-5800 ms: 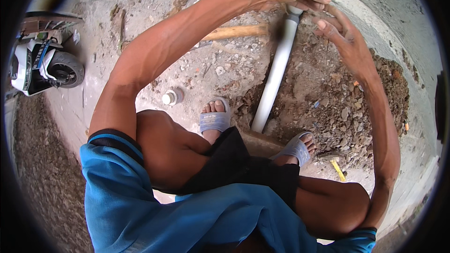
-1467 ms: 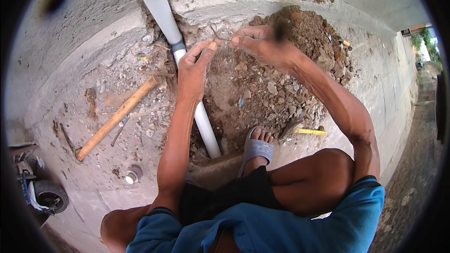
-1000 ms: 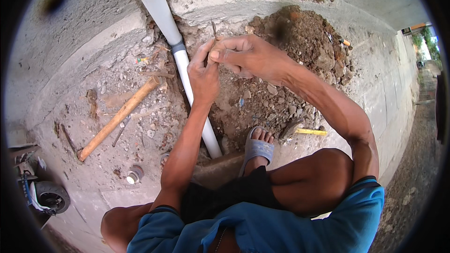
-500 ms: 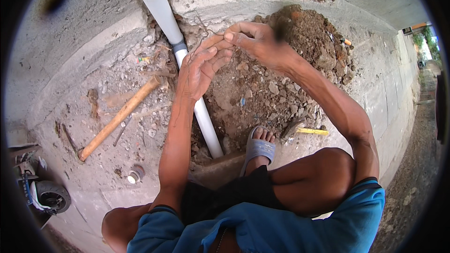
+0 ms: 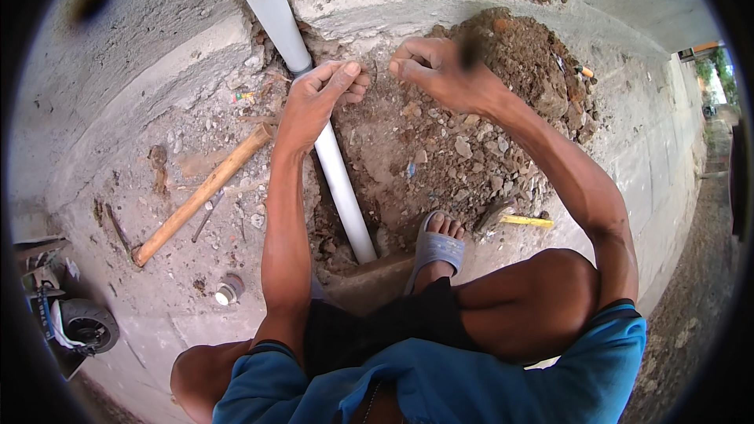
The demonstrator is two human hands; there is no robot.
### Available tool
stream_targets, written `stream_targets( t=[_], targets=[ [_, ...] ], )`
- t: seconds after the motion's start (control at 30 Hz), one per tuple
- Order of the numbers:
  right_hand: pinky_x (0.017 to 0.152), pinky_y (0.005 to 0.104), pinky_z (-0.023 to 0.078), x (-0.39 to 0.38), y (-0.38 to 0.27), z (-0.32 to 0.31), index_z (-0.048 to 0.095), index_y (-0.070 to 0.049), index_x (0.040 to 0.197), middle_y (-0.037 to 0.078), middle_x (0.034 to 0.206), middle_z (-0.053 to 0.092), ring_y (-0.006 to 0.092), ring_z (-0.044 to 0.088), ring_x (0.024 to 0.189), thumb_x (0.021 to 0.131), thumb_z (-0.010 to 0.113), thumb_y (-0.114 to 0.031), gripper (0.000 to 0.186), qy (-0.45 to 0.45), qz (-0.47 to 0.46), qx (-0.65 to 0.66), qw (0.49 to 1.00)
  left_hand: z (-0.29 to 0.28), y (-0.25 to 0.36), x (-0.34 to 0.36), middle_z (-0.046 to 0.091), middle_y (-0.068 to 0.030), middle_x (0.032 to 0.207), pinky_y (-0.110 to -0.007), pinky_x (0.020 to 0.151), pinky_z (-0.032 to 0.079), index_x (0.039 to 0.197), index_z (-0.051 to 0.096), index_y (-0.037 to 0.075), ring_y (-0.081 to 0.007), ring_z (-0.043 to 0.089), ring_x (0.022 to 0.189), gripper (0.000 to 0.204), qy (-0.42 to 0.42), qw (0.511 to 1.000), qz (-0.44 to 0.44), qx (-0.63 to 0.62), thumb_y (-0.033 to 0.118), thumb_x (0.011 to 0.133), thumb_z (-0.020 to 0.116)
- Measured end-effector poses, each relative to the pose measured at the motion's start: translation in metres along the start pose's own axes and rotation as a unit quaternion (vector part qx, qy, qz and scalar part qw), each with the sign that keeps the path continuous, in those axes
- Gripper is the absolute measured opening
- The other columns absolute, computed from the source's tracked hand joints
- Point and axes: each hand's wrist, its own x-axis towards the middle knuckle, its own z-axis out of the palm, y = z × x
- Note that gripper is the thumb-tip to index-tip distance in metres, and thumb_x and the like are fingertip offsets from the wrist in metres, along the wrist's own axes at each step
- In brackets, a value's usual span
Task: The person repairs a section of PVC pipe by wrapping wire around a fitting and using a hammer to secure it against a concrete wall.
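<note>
pipe (image 5: 336, 177), white and smooth, is lying in a dug trench between bare concrete and rubble; left hand (image 5: 314, 102) is resting on it, fingers curled, right hand (image 5: 440, 71) fisted just beside, grasp unclear.

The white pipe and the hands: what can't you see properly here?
Head view:
- White pipe: the left hand covers its middle; the lower end vanishes into rubble.
- Whatever the left hand and right hand pinch: too small to tell.
- Wooden handle: its head is hidden behind the left forearm.
</note>
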Motion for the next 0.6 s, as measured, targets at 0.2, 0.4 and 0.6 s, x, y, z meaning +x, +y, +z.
stream_targets(
  t=[0.2, 0.4, 0.6],
  targets=[
    [0.067, 0.0379, 0.048, 0.002, 0.012, 0.004, 0.068, -0.005, 0.103, 0.008, 0.084, 0.065, 0.0193, 0.058, 0.071, 0.100, 0.059, -0.036, 0.033, 0.011, 0.008, 0.061, 0.998, 0.013, -0.011, 0.000, 0.073, -0.0110, 0.104, -0.031, 0.092, 0.054, 0.115, 0.071, -0.003, -0.0176, 0.070, 0.097, 0.043, 0.048, 0.994, 0.046, 0.085, 0.038, 0.100, 0.068],
    [0.056, 0.0265, 0.033, -0.008, -0.012, 0.034, 0.069, -0.011, 0.099, -0.004, 0.072, 0.053, 0.0067, 0.042, 0.062, 0.098, 0.067, -0.031, 0.019, -0.059, 0.093, 0.524, 0.845, 0.040, -0.011, 0.000, 0.073, -0.0126, 0.105, -0.031, 0.089, 0.055, 0.112, 0.069, -0.002, -0.0178, 0.070, 0.097, 0.034, 0.134, 0.966, 0.098, -0.195, 0.031, 0.102, 0.064],
    [0.070, 0.0348, 0.048, -0.009, 0.008, 0.053, 0.071, -0.010, 0.109, 0.007, 0.084, 0.064, 0.0146, 0.059, 0.079, 0.100, 0.066, -0.036, 0.028, 0.048, -0.079, 0.306, 0.948, 0.062, 0.006, -0.006, 0.070, -0.0118, 0.104, -0.034, 0.088, 0.057, 0.111, 0.063, 0.000, -0.0212, 0.070, 0.098, 0.027, 0.136, 0.914, 0.056, -0.379, 0.026, 0.103, 0.063]
  ],
)
